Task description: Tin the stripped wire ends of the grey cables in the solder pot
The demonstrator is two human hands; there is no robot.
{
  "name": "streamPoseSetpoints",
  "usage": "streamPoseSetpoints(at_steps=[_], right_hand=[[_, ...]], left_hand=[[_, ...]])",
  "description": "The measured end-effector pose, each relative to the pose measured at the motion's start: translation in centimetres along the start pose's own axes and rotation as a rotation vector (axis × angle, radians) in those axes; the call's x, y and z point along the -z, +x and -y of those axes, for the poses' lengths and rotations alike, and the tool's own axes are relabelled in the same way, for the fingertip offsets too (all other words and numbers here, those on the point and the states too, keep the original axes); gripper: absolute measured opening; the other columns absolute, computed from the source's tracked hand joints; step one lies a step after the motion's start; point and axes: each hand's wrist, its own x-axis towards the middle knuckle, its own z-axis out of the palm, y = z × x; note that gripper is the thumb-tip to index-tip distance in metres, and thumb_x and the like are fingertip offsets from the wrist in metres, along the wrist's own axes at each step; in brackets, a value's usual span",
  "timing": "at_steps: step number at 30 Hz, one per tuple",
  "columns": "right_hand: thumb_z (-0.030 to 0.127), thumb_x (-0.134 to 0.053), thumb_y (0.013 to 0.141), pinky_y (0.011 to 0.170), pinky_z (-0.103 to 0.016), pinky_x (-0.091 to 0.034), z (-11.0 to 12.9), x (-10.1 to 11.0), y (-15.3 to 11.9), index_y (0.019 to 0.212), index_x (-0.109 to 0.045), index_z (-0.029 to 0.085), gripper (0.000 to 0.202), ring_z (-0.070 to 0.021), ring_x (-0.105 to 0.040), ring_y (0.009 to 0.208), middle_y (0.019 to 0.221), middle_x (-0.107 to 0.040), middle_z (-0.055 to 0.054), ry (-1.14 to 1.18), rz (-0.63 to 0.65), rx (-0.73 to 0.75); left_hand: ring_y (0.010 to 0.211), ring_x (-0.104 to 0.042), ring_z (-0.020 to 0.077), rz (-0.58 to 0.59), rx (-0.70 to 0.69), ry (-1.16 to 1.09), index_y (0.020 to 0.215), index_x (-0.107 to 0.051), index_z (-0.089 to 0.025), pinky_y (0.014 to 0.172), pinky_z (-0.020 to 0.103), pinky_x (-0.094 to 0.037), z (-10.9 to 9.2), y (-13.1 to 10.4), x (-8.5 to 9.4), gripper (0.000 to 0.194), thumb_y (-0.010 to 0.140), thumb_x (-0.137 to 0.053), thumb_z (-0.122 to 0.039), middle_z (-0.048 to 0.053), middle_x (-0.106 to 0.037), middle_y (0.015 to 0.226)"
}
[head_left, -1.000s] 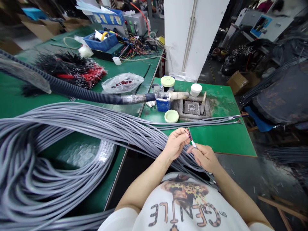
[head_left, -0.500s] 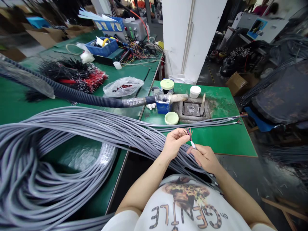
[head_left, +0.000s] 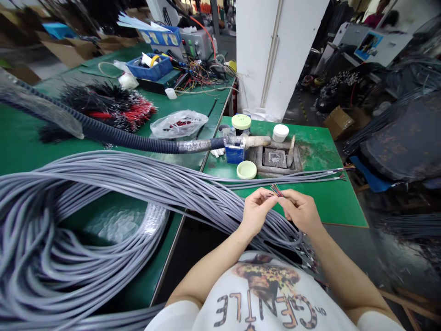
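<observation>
The left hand (head_left: 257, 210) and right hand (head_left: 301, 210) meet, each grip closed in a fingertip pinch on multicoloured wires (head_left: 276, 189) above the green desk (head_left: 332, 207), seemingly steadying the fanned strands; fingers hide exactly which each holds. Bundled grey cables (head_left: 138, 177) lie alongside.

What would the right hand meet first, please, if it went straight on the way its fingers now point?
Beyond the coloured wires at its fingertips, the right hand would probably meet the left hand first; depth is unclear, so the two may already touch.
</observation>
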Motion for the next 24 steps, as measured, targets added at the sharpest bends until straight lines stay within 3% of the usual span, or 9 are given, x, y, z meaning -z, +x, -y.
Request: streamPoseSetpoints(at_steps=[8,14,17,20,24], right_hand=[[0.038,-0.056,0.087,0.056,-0.023,-0.040,0.4,-1.8,2.1,0.075,-0.060,0.019,0.023,-0.0104,-0.049,0.054,0.061,-0.056,0.002,-0.122,-0.141,0.106],[0.033,-0.052,0.088,0.056,-0.022,-0.036,1.4,-3.0,5.1,0.074,-0.056,0.018,0.021,-0.0094,-0.046,0.057,0.063,-0.053,0.003,-0.162,-0.025,0.172],[0.035,-0.051,0.087,0.057,-0.022,-0.034,0.9,-3.2,8.0,0.075,-0.056,0.017,0.022,-0.0099,-0.045,0.058,0.063,-0.052,0.003,-0.211,-0.006,0.205],[0.036,-0.052,0.085,0.056,-0.023,-0.032,-0.4,-3.4,11.6,0.071,-0.057,0.016,0.024,-0.0102,-0.043,0.056,0.059,-0.050,0.003,-0.305,-0.012,0.214],[0.036,-0.053,0.083,0.056,-0.024,-0.030,-2.0,-4.4,15.5,0.070,-0.061,0.016,0.025,-0.0114,-0.047,0.055,0.058,-0.056,0.001,-0.489,0.025,0.183]], left_hand=[[0.055,-0.048,0.0053,-0.123,0.087,-0.283,0.074,-0.060,-0.017,0.057,0.019,-0.038,0.2,-0.2,0.0,0.020,0.069,-0.077,-0.026,-0.005,-0.056,0.063],[0.056,-0.049,0.0058,-0.156,0.145,-0.331,0.080,-0.059,-0.017,0.056,0.018,-0.037,0.0,0.5,1.4,0.022,0.072,-0.074,-0.030,-0.005,-0.056,0.063],[0.059,-0.051,0.0073,-0.157,0.094,-0.152,0.089,-0.060,-0.017,0.059,0.020,-0.039,0.1,0.9,2.8,0.025,0.073,-0.073,-0.030,-0.003,-0.060,0.069],[0.065,-0.053,0.0100,-0.112,-0.065,0.184,0.091,-0.064,-0.018,0.065,0.023,-0.041,0.4,0.8,4.3,0.021,0.076,-0.071,-0.030,-0.001,-0.060,0.073],[0.073,-0.055,0.0156,0.087,-0.326,0.625,0.087,-0.068,-0.020,0.073,0.029,-0.042,1.6,0.4,5.6,0.012,0.084,-0.060,-0.028,0.004,-0.063,0.076]])
